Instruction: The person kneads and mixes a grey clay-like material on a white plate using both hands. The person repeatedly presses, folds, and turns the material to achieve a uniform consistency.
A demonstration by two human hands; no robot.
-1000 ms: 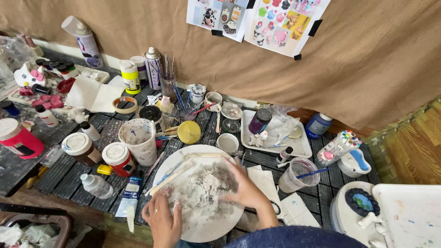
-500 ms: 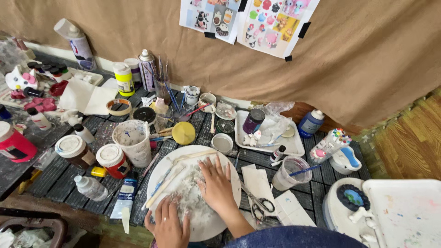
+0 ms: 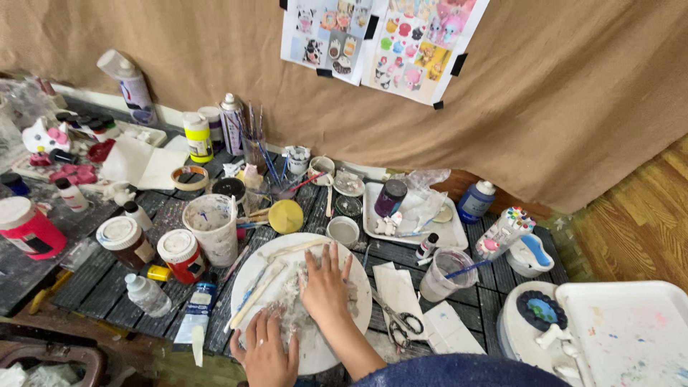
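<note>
Two hands: I see both flat, fingers spread, gripping nothing.
Right hand (image 3: 326, 287): pressed on the pale paint-smeared round white plate (image 3: 301, 301), at the dark slatted worktop's (image 3: 107, 279) near edge.
Left hand (image 3: 266, 355): resting on the plate's near rim.
Plate contents: smeared white paint, long sticks (image 3: 252, 295).
White plastic cup (image 3: 213, 228): left of plate, paint-streaked inside.
Clear cup (image 3: 444, 274): right, holding a blue-handled brush.

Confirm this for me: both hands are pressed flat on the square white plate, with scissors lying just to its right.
Not quite: the head view shows the white plate is round, not square. Both the left hand and right hand do press on it, and the scissors lie just to its right.
</note>
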